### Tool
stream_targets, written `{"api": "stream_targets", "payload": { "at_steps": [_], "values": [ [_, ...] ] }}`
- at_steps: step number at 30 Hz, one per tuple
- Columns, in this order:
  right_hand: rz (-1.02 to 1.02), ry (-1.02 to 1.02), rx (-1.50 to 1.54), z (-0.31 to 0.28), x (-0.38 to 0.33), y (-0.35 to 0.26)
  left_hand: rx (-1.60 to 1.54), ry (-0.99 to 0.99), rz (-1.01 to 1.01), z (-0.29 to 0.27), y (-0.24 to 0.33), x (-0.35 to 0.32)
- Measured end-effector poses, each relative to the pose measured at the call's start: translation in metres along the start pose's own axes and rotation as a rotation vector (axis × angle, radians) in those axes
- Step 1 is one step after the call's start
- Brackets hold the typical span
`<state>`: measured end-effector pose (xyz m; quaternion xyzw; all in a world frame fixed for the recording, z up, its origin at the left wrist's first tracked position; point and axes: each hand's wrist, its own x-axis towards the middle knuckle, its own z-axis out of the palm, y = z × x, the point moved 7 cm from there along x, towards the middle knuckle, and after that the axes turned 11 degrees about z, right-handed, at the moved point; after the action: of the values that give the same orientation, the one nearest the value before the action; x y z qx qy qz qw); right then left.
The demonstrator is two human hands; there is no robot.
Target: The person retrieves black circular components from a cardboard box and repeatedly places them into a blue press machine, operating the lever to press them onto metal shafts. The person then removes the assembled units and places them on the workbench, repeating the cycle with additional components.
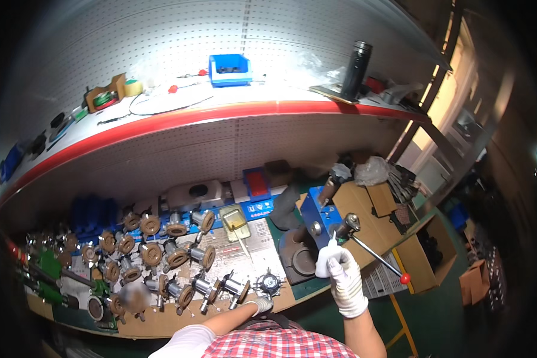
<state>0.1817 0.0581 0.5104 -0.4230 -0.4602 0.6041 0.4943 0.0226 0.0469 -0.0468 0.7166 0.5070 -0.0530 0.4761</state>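
Observation:
My right hand, in a white knitted glove, is raised in front of a blue hand press. Its fingers are pinched together around something small and pale that I cannot make out. Beside it slants the press's lever, ending in a red ball knob. My left hand, also gloved, is low at the bench's front edge, next to a round dark part with short arms; its fingers are mostly hidden. To its left stand several metal fittings with brown round flanges.
A tray with a brush lies behind the fittings. A dark ring-shaped base sits by the press. Cardboard covers the right side. Green clamping tools are at far left. Above runs a red-edged shelf with a blue bin.

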Motion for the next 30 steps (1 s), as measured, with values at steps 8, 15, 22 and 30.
{"api": "stream_targets", "payload": {
  "at_steps": [8, 15, 22, 30],
  "values": [
    [-0.144, -0.034, -0.118, 0.040, 0.070, -0.103, -0.060, -0.336, 0.354, -0.061, 0.131, -0.161],
    [-0.338, -0.191, -0.064, 0.114, 0.156, -0.214, -0.079, -0.073, 0.596, -0.053, 0.043, -0.240],
    [-0.340, -0.294, -0.057, 0.133, 0.223, -0.263, -1.543, 0.593, -0.182, -0.026, -0.015, -0.393],
    [-0.432, -0.020, -0.747, 0.188, 0.339, -0.248, -1.313, 1.112, -0.613, 0.151, -0.152, -0.519]
  ]
}}
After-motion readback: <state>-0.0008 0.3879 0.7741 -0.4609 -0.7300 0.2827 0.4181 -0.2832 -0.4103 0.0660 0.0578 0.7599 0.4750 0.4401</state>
